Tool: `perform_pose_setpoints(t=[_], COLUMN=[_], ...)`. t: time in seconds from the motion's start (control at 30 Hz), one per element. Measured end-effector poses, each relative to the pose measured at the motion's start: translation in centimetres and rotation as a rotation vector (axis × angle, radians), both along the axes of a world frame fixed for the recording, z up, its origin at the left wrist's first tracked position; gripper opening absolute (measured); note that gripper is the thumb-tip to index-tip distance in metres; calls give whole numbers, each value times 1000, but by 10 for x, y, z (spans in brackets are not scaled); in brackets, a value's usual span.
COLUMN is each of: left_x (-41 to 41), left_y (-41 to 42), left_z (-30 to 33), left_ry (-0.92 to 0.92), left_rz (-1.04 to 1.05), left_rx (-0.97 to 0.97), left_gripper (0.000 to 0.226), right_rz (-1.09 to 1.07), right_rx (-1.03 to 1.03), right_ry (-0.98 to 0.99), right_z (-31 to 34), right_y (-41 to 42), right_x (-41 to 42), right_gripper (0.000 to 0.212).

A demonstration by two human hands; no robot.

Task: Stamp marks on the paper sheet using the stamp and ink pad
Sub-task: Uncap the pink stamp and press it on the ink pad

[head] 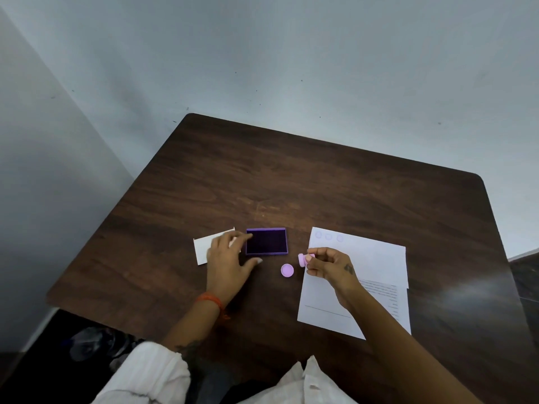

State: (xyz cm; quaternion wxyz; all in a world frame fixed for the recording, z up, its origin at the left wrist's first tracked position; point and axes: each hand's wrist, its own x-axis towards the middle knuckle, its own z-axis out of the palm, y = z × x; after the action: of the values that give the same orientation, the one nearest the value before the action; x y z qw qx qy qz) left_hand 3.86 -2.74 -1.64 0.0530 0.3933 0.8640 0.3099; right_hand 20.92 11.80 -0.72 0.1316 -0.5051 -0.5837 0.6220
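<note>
Dark wood-grain desk (320, 176), set against a pale wall. Open purple rectangular ink pad (266, 241) near the desk's near edge. Left hand (230, 259) open, fingers spread, touching the pad's left side and partly covering a white card (202, 246). Right hand (328, 265) pinches a small pink round stamp (303, 259), held over the left edge of the white paper sheet (376, 258). Round pink cap (287, 270) lies between pad and sheet. Three faint round marks (328, 236) at the sheet's far-left corner.
</note>
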Motion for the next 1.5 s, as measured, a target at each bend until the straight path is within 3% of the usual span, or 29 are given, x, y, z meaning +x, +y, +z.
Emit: perform_pose_setpoints(t=[0.13,0.27,0.5,0.77,1.1,1.23,1.33,1.4,1.5], left_x=[-27,-40,-44,-47,-48,-47,-47,-47,-46], left_y=[-1,6,16,17,16,14,13,13,14], left_z=[-2,-8,-13,-19,-21,-20,-21,-22,-23], left_ry=[26,80,100,114,109,114,124,128,139], left_rz=[-78,-182,-253,-259,-257,-259,-257,-252,-250], left_rx=[-221,-359,-378,-348,-322,-342,-352,-352,-367], left_gripper=[87,97,91,78,75,77,78,79,80], right_rz=[72,184,487,852,854,873,786,667,606], right_rx=[102,279,644,898,1120,1049,817,676,710], right_ry=[-5,10,-22,-183,-180,-192,-139,-73,-88], right_z=[7,15,22,4,-9,-5,9,18,21], right_y=[-2,-6,-18,-23,-31,-29,-20,-12,-11], right_x=[-21,-50,-91,-102,-96,-98,-103,-104,-105], right_gripper=[21,19,17,33,46,38,16,14,16])
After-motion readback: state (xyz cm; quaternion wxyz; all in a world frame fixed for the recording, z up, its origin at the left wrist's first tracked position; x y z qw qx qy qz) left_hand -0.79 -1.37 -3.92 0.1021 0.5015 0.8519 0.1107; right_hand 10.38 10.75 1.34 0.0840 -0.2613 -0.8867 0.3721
